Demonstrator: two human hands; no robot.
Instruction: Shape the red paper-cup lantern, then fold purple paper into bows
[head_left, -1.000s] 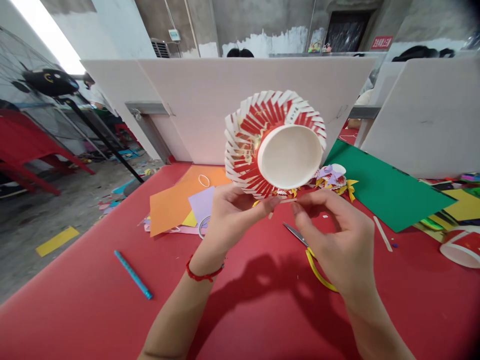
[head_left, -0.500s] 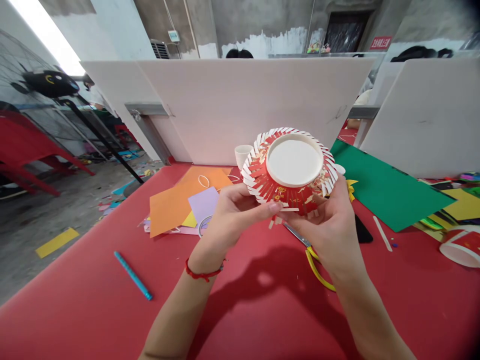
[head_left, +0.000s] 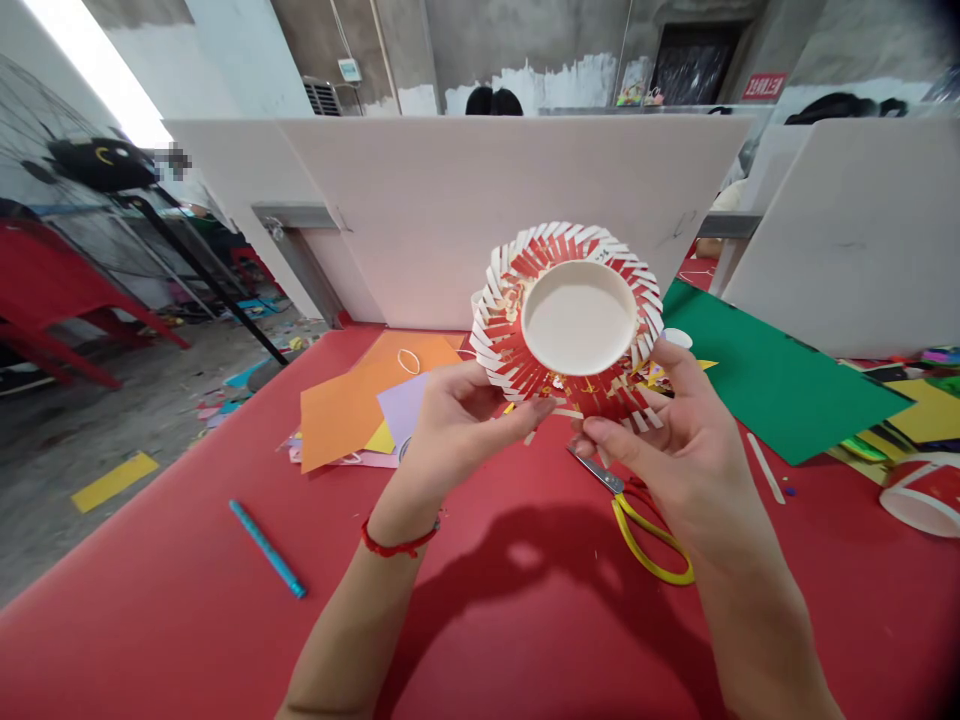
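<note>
Raised above the table is a red and white paper cup (head_left: 577, 318), its wall cut into narrow strips that fan outward and fold over into a slanted white rim. Its white base faces me. My left hand (head_left: 465, 425) grips the left lower edge, thumb on a strip at the front. My right hand (head_left: 675, 430) pinches strips at the lower right, where several still stick out loosely. Both hands are closed on the cup; some fingers are hidden behind it. Below the right hand lies a pair of scissors (head_left: 649, 540) with yellow and red handles.
Orange paper (head_left: 341, 420) and purple paper (head_left: 401, 405) lie left of my hands, near a teal pen (head_left: 268, 550). Green board (head_left: 787, 375) covers the right side, with another cut cup (head_left: 926, 495) at the edge. A pale partition (head_left: 420, 220) stands behind.
The cup has risen slightly and turned in my hands. My right hand has shifted right and down along the strips, uncovering more of the scissors.
</note>
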